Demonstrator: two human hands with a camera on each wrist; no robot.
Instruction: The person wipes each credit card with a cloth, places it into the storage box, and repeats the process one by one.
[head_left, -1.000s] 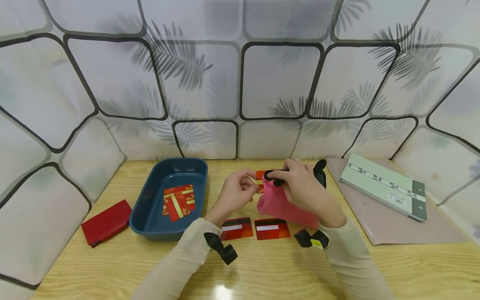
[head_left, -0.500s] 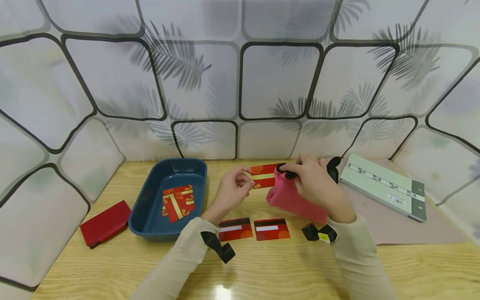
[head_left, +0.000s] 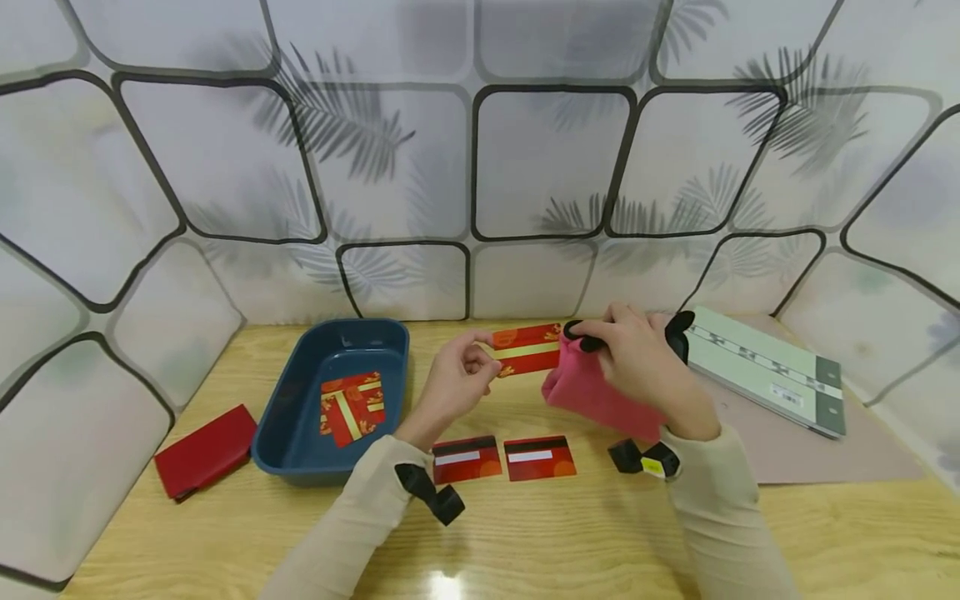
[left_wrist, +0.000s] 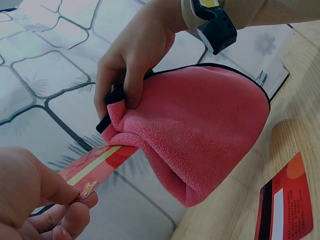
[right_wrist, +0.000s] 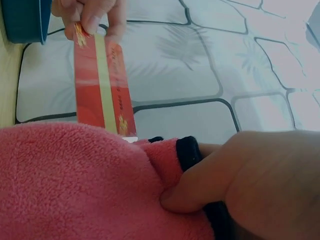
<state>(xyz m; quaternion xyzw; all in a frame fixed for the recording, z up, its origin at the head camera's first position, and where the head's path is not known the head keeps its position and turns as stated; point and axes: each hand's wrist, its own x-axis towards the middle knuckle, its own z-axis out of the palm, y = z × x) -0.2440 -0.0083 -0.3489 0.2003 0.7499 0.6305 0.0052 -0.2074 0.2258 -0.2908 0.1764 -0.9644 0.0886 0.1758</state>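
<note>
My left hand [head_left: 455,382] pinches one end of a red card [head_left: 527,350] with a gold stripe, held up above the table. In my right hand [head_left: 637,362] is a folded pink cloth [left_wrist: 195,125] with black edging, gripped between thumb and fingers. The cloth lies over the card's other end and hides it, as the right wrist view shows with the card [right_wrist: 103,80] running under the plush fold. Below the hands, two red cards, one on the left [head_left: 467,460] and one on the right [head_left: 540,458], lie with their black strips up.
A blue tray [head_left: 348,360] at the left holds several red and gold cards [head_left: 352,412]. Beside it lies a red wallet-like case [head_left: 206,452]. At the right, a pale green notebook [head_left: 765,367] rests on a greyish-pink sheet [head_left: 817,462]. A patterned curtain [head_left: 551,167] stands behind the table.
My right hand and the cloth have moved to the right, away from my left hand, uncovering more of the card. My left hand has shifted slightly left, still pinching the card.
</note>
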